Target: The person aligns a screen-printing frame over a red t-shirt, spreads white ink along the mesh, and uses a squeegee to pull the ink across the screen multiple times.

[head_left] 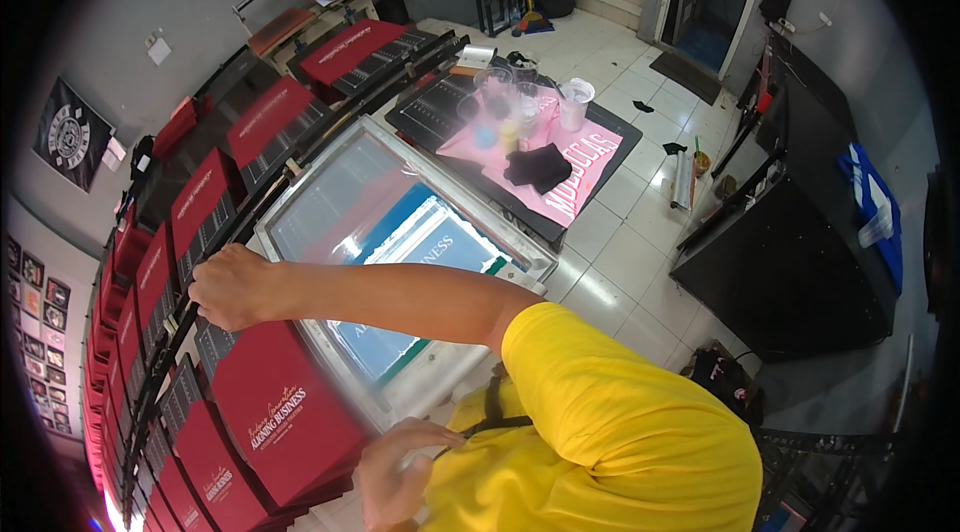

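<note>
A large screen-printing frame [300,194] with a pale metal rim and a blue-green stencil lies flat in front of me. My right hand [235,287] reaches across to the left, fingers curled over the black rail [160,364] between the frame and a row of red boards. My left hand [395,472] is low by my yellow shirt, fingers bent around the frame's near corner, partly blurred. A red board with pale lettering [285,427] lies just left of that hand.
Several red boards [195,202] line the long rail to the left and back. A black table [600,137] beyond the frame holds a pink cloth, a black rag and plastic cups. A black cabinet [800,262] stands right on white floor tiles. Stairs rise at the back.
</note>
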A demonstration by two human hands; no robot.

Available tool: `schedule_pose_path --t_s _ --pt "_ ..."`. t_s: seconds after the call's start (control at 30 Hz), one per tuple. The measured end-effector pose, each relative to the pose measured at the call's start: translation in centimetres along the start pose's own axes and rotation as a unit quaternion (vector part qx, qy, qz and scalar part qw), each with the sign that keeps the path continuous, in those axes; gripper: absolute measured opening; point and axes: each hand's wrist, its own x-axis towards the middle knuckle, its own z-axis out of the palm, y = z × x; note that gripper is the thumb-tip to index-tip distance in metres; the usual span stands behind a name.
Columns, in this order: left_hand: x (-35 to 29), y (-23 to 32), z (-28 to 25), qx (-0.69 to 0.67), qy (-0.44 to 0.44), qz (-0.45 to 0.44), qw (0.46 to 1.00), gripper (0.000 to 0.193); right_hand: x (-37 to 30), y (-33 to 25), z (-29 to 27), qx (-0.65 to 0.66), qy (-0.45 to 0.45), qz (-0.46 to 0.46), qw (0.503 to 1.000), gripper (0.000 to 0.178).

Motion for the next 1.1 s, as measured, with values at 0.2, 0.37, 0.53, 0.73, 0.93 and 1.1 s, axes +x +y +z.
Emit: schedule_pose_path --t_s 0.2,0.37,0.53,0.73,0.93,1.1 --pt "-0.3 -1.2 -0.3 0.007 0.009 -0.022 1.0 0.041 -0.1 0.4 0.7 0.007 -0.032 0.011 0.999 0.025" --pt "-0.2 -2.4 -1.3 0.036 -0.009 -0.046 0.998 0.043 0.1 1.1 2.0 0.014 0.002 0.001 1.0 0.027" --pt "-0.4 -2.8 -1.5 0.036 0.009 -0.077 0.996 0.036 -0.2 1.0 1.8 0.042 -0.005 0.006 0.999 0.027" --pt "-0.5 -2.9 -1.6 0.04 0.056 -0.118 0.991 0.028 -1.3 1.6 1.5 0.053 0.0 0.022 0.998 0.028" --pt "-0.8 -3.6 -1.7 0.039 0.074 -0.118 0.989 0.025 -2.2 2.4 1.4 0.057 -0.012 0.046 0.997 0.028" --pt "-1.0 -3.9 -1.6 0.042 0.078 -0.114 0.99 0.029 -2.8 2.2 0.8 0.062 -0.058 0.078 0.993 0.024"
